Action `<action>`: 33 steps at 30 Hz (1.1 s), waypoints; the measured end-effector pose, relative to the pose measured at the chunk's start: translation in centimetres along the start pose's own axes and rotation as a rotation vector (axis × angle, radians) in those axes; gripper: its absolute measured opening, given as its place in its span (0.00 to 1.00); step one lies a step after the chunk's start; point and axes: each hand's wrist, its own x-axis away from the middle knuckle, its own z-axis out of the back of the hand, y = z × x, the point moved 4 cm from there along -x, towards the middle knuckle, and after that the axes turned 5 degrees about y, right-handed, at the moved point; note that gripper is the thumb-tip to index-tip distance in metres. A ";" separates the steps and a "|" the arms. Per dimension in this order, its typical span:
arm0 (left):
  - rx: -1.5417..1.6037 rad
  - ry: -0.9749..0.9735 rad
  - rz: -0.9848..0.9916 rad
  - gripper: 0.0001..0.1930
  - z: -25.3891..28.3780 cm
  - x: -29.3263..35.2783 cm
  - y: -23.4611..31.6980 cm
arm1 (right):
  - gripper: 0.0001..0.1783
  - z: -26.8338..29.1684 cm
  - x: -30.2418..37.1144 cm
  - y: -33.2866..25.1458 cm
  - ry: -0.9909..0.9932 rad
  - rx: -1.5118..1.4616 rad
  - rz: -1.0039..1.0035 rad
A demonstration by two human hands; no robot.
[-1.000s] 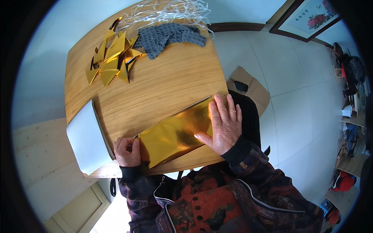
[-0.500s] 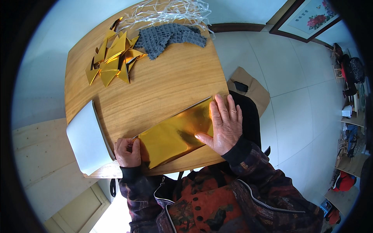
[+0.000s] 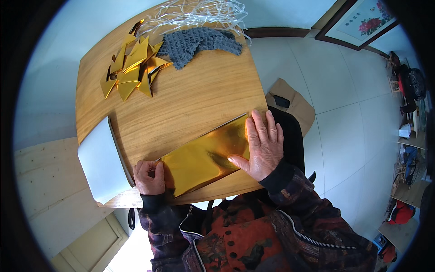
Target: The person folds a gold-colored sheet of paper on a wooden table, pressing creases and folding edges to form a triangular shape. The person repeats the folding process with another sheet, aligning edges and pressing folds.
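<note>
A folded strip of gold foil paper (image 3: 204, 156) lies slantwise across the near part of the table, its shiny face up. At its left end my left hand (image 3: 149, 177) is closed, fingers curled and thumb pressed in at the paper's edge. Across the right end, my right hand (image 3: 265, 147) rests flat with fingers stretched out and the thumb reaching over the foil. Left of my left hand is a stack of white-backed sheets (image 3: 105, 161). Farther back sits a pile of pointed gold folded-paper pieces (image 3: 133, 68).
Behind the gold pile, a grey waffle-textured cloth (image 3: 199, 44) and tangled clear plastic strips (image 3: 199, 16) lie on the wooden table (image 3: 195, 95). Brown paper with a dark object (image 3: 297, 104) is on the tiled floor to the right. Shelves with various items line the far right.
</note>
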 end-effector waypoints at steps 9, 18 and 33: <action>-0.013 -0.001 -0.011 0.07 0.0 0.0 0.1 | 0.56 0.1 0.0 0.0 0.008 0.001 0.005; -0.019 0.000 -0.008 0.06 0.0 0.0 0.2 | 0.56 0.0 0.0 0.0 0.021 0.009 0.016; -0.006 0.036 -0.014 0.04 -0.2 -0.1 -0.4 | 0.55 0.3 -0.2 -0.2 0.045 0.016 0.024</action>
